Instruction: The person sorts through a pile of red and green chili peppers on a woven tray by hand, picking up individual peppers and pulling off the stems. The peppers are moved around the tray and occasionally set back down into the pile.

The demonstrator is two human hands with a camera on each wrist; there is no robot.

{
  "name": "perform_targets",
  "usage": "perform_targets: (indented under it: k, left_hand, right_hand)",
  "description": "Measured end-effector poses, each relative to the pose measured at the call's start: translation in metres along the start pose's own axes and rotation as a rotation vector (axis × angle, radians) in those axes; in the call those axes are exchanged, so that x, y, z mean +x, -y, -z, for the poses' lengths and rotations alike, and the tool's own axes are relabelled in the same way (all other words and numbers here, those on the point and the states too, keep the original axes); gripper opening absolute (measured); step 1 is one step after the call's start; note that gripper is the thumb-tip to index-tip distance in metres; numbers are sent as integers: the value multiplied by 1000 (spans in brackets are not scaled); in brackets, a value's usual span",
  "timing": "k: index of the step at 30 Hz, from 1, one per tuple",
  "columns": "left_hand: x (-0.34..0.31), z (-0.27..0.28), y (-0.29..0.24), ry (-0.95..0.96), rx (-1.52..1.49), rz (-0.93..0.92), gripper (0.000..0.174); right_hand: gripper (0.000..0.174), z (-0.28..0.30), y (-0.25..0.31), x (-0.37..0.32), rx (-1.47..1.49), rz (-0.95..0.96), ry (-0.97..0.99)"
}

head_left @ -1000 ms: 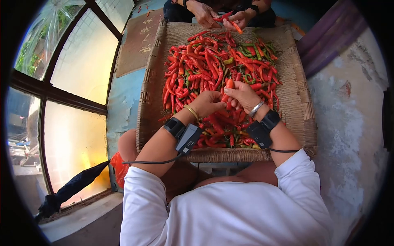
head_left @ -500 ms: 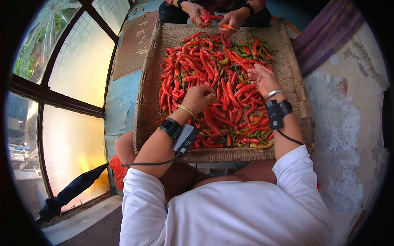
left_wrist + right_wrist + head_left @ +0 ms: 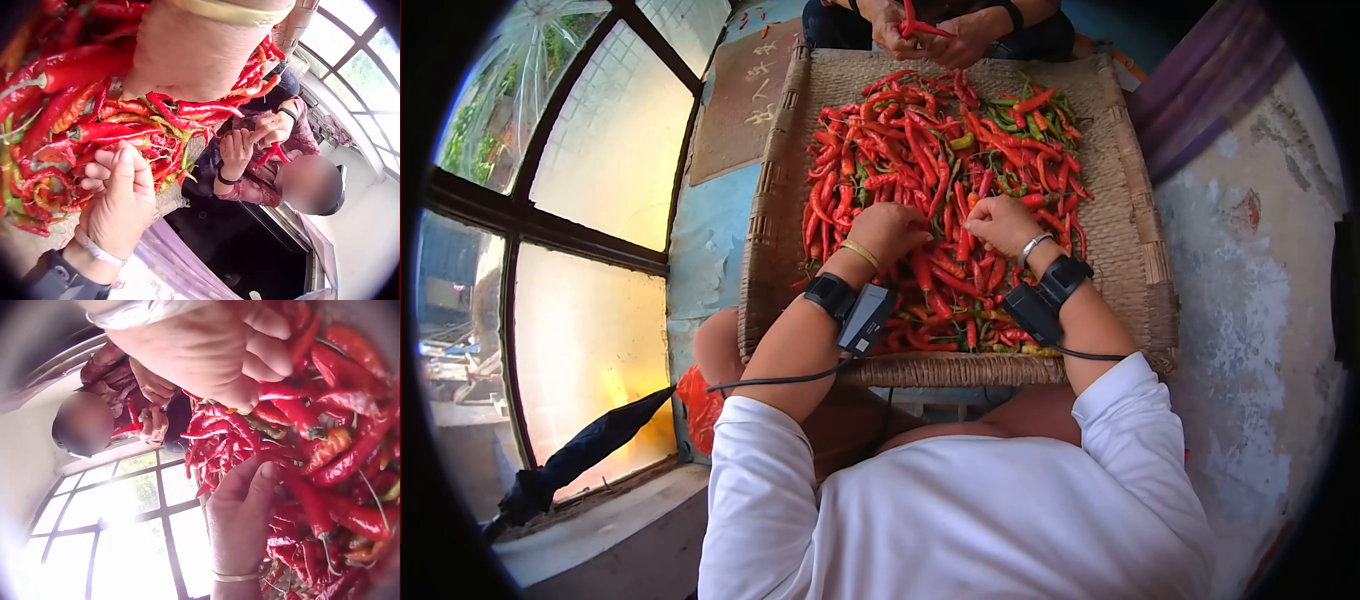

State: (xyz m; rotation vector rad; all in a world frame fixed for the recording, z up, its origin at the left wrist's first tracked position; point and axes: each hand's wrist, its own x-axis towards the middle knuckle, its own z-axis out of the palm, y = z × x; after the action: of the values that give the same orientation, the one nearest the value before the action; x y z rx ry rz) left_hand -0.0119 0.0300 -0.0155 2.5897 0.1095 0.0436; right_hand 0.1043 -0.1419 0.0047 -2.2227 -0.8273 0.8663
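Red chilli peppers (image 3: 910,150), with several green ones (image 3: 1005,125) at the far right, lie heaped on a woven tray (image 3: 960,373). Low over the middle of the heap, my left hand (image 3: 890,235) has curled fingers; in the right wrist view its thumb and index tips meet right at a red chilli (image 3: 306,500). My right hand (image 3: 1003,225) hovers a short gap to its right, fingers curled and thumb against the index in the left wrist view. I cannot tell whether either hand pinches a chilli. Opposite, another person's hands (image 3: 955,35) hold a red chilli (image 3: 915,25).
A paned window (image 3: 595,160) runs along the left. A folded dark umbrella (image 3: 590,445) leans there, near a red plastic bag (image 3: 697,405). To the right stand a peeling wall (image 3: 1230,300) and a purple cloth (image 3: 1200,95).
One second ago my hands were together at an orange-red chilli. My right hand then moved apart to the right, fingers loosened and the chilli gone from view, and is now back near my left hand.
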Motion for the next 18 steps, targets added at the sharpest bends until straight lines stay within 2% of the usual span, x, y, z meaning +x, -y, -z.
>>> perform_targets:
  k: [1, 3, 4, 6, 7, 9, 13, 16, 18]
  left_hand:
    - [-1, 0, 1, 1, 0, 1, 21]
    - [-2, 0, 3, 94, 19, -61, 17]
    - [-1, -3, 5, 95, 18, -60, 17]
    - [-1, -6, 7, 180, 33, -176, 16]
    - [-2, -6, 7, 182, 32, -175, 16]
    - [-5, -3, 5, 304, 74, -143, 19]
    - [-10, 3, -4, 272, 141, -222, 22]
    - [-7, 6, -8, 260, 180, -176, 19]
    - [-3, 9, -9, 332, 67, 13, 18]
  right_hand:
    - [16, 0, 2, -2, 0, 0, 1]
    - [15, -2, 4, -5, 220, -62, 213]
    - [15, -4, 4, -5, 220, -64, 214]
    - [16, -10, 2, -3, 188, 26, 269]
    - [17, -12, 3, -4, 197, 17, 259]
    - [17, -10, 6, -5, 193, 6, 258]
    - [20, -11, 2, -2, 134, -33, 312]
    - [28, -12, 3, -7, 80, -17, 358]
    - [33, -10, 9, -12, 135, -8, 339]
